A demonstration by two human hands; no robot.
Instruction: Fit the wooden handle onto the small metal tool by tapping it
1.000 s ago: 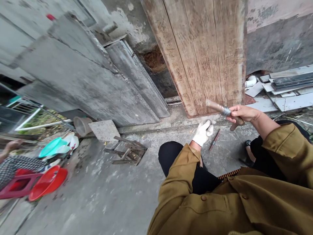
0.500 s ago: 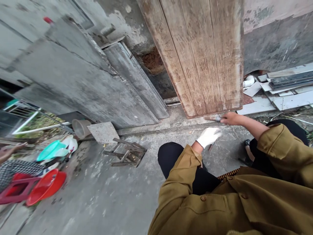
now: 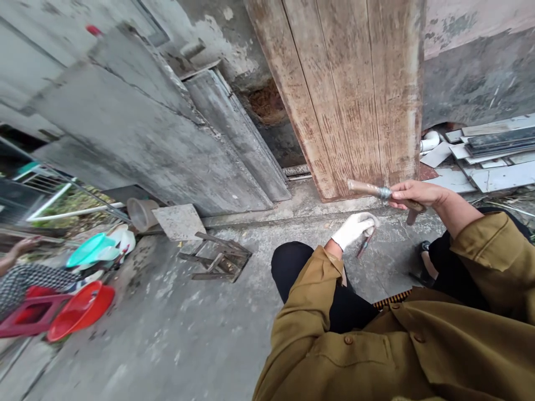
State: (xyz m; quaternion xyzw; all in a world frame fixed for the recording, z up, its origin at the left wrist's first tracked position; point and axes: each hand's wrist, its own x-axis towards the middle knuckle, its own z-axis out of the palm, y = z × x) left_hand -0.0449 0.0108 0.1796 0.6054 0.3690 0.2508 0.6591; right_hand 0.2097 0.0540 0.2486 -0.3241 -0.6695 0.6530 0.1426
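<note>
My right hand (image 3: 407,194), bare, is closed around a wooden-handled tool (image 3: 363,188) with a grey metal band near my fingers. One end of this tool points left across the foot of the plank panel (image 3: 355,111); a brown end shows below my palm. My left hand (image 3: 355,229), in a white glove, is lower and further left, its fingers curled round a thin reddish-brown stick-like tool (image 3: 363,248) slanting down. The panel leans upright against the wall, its brown surface worn and streaked. Neither hand clearly touches it.
A small wooden stool (image 3: 219,256) stands on the concrete floor left of my knee. Grey boards (image 3: 167,139) lean on the wall. Stacked tile pieces (image 3: 497,150) lie at right. At far left are a red basin (image 3: 81,312), a turquoise basin (image 3: 90,249) and another person's arm (image 3: 19,253).
My right hand has lifted slightly and moved right with the wooden-handled tool, turning so more of it shows. My left hand has shifted slightly left. The view has moved a little.
</note>
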